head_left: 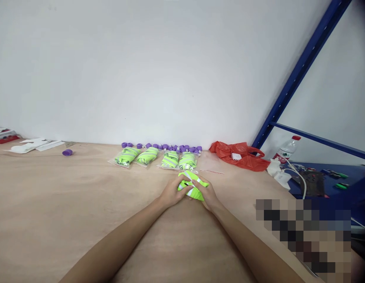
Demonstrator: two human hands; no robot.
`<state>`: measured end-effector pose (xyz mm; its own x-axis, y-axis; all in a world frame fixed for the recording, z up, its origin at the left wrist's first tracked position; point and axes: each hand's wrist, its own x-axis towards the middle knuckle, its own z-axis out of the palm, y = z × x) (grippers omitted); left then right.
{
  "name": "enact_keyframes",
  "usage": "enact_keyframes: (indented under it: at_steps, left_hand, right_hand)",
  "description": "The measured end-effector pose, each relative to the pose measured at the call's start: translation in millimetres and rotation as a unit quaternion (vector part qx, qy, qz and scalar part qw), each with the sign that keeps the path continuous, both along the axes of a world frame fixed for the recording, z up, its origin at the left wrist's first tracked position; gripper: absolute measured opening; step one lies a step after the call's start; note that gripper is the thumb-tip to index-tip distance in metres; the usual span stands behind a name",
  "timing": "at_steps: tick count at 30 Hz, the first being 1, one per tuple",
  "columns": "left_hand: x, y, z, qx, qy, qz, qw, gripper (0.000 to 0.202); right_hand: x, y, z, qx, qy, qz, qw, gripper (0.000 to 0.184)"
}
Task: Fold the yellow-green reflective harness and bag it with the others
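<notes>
Between both hands is a folded neon-yellow reflective strap [196, 192] with pale silver stripes, held just above the table. My left hand [173, 192] grips its left side, thumb across the front. My right hand [208, 193] closes on its right side, thumb on top. The undersides of the fingers are hidden by the bundle. Just beyond stand several clear plastic bags, each with a similar yellow strap bundle inside: one bag [127, 157] at the left, another bag [187, 160] nearest my hands.
Several purple round pieces [170, 147] line the wall behind the bags; a single purple cap [67, 152] lies left. White paper strips [32, 145] are at far left. A red plastic bag [241, 156], a bottle [287, 149] and a blue metal frame [294, 78] are right.
</notes>
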<state>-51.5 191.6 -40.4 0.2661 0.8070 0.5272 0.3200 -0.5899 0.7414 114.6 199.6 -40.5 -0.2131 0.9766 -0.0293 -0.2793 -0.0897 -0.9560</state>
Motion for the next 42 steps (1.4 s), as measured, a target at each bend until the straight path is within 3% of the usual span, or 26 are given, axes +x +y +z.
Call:
enact_keyframes:
  at_steps: [7,21,29,34,42]
  left_hand:
    - [0.6,-1.5,-4.0,-0.002,0.029,0.017,0.999,0.029]
    - [0.0,-0.1,-7.6,0.007,0.029,-0.012,0.999,0.025]
    - [0.1,2.4,-7.5,-0.045,-0.036,0.001,0.998,0.067]
    - [-1.5,1.8,-3.1,-0.037,-0.049,-0.023,0.998,0.06]
    - [2.3,0.2,-7.9,0.009,-0.018,0.017,1.0,0.02]
  right_hand:
    - [-0.4,0.7,-3.7,0.01,0.02,-0.01,1.0,0.052]
    - [-3.2,-0.5,-0.9,0.006,0.0,-0.033,0.999,0.056]
    - [-3.3,1.0,-0.7,-0.015,0.016,-0.051,0.998,0.056]
    - [0.1,0.6,0.5,-0.016,0.005,-0.021,1.0,0.058]
    - [0.4,2.3,-2.5,0.007,0.023,0.001,1.0,0.056]
